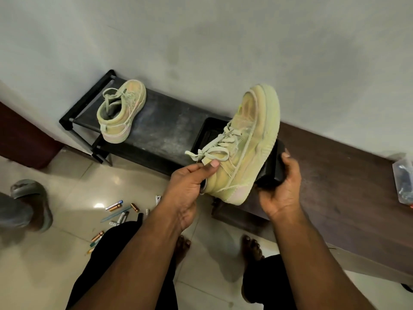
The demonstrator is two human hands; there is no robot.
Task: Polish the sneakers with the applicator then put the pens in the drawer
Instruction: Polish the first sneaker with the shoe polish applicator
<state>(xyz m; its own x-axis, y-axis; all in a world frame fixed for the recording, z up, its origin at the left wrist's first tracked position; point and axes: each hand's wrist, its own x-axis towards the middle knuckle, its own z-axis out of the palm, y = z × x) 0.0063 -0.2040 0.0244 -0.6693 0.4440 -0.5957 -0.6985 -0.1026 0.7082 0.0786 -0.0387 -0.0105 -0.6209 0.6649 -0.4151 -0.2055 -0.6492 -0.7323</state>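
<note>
My left hand [190,184] grips a pale green sneaker [248,144] by its collar and holds it up in the air, toe pointing up and away. My right hand [282,193] holds a black applicator block [273,166] against the sneaker's sole side. The second green sneaker [121,113] stands on a black rack [161,128] at the left. Several pens and markers [118,212] lie scattered on the tiled floor below my left arm.
A black tray [207,130] sits on the rack behind the held sneaker. A dark wooden bench [335,175] runs along the wall at the right, with a clear plastic bag [404,182] on its far end. A sandalled foot of another person [31,204] stands at the left. My bare feet [252,247] are below.
</note>
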